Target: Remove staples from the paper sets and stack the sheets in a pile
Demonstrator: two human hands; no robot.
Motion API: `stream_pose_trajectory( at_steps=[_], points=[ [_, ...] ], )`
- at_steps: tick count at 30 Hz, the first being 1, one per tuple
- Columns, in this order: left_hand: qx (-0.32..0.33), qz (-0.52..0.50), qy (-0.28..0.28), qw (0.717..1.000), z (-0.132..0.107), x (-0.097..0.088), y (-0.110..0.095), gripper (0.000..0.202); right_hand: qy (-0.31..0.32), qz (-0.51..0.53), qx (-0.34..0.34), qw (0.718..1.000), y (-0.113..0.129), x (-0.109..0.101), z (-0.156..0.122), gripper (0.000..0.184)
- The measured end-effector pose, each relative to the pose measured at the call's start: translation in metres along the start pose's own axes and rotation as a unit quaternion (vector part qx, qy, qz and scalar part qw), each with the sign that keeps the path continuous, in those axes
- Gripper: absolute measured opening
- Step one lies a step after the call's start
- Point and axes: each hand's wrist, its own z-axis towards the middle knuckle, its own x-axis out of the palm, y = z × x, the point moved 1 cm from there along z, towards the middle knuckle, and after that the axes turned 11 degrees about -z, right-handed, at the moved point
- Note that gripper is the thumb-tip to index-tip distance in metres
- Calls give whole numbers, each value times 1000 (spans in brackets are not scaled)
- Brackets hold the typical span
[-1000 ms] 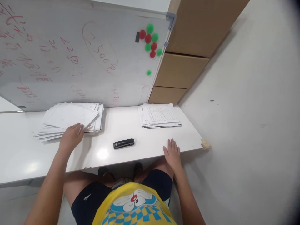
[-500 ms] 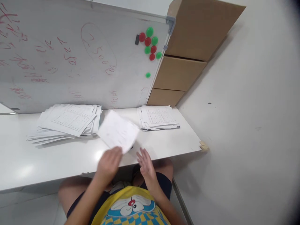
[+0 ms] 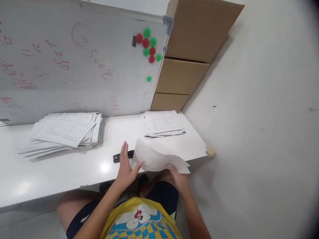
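Bent sheets of white paper are tilted over the table's front edge. My right hand pinches them at their near right side, thumb on top. At their left edge is my left hand, open with the fingers stretched up and the thumb apart; the thumb is at the paper. Behind the left fingers lies a long black object that looks like a stapler, partly hidden by that hand and the sheets.
A large, uneven paper stack lies on the white table at left, a smaller stack at right. The whiteboard with red writing and magnets stands behind. Cardboard boxes are piled beside the wall.
The paper has passed from my left hand to my right and moved rightward and nearer. My left hand has opened, and the black object now shows more. The view has shifted slightly right.
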Motion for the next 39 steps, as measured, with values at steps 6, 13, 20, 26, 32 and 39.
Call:
stream_pose_trajectory(
  at_steps=[6, 13, 20, 26, 32, 39],
  points=[
    [-42, -201, 56, 977, 1, 29, 1, 23, -27, -90, -42, 995, -4, -24, 23, 33],
    [48, -258, 146, 954, -4, 34, 6, 26, -43, -21, -130, 990, 10, -25, 16, 18],
    [-47, -239, 182, 952, -6, 40, 14, 30, -14, 49, -117, 992, 7, -19, 10, 16],
    [-88, -284, 204, 933, -13, 34, 16, 43, 67, 38, -73, 994, -1, -28, 10, 23],
    [-207, -222, 110, 946, -10, 15, 31, 43, 112, -39, -12, 993, -2, -38, 19, 38],
    [-36, 73, 83, 993, 18, -3, 29, 45, 177, -89, -7, 980, -14, -28, 60, 46]
  ],
)
